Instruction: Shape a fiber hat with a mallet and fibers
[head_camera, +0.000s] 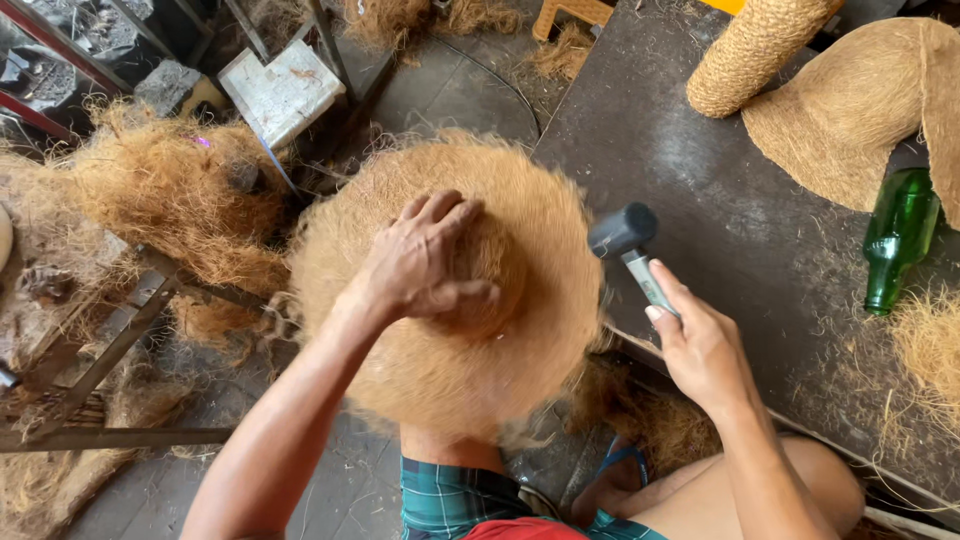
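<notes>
View from the head camera, looking down. A round mat of coir fibre (440, 310), shaped like a shallow dome with a raised centre, lies over the near edge of the dark table (700, 200) and the person's lap. The left hand (425, 265) rests palm-down on the raised centre, fingers spread and curled into the fibre, pressing it in place. The right hand (695, 345) is closed around the metal handle of a black-headed mallet (625, 240), whose head hangs just beside the mat's right rim, apart from it.

Handling, as judged: the mat appears light, springy and loosely felted; its frayed rim would shed strands if pulled, so the firmer centre, where the left hand lies, is the sound place to hold. The mallet looks head-heavy and is gripped low on its handle.

Surroundings: a green glass bottle (898, 240) lies on the table at right, near a second coir sheet (850, 110) and a rope-wound cone (750, 50). Loose fibre heaps (170, 190) and a metal frame (110, 350) stand on the floor to the left.
</notes>
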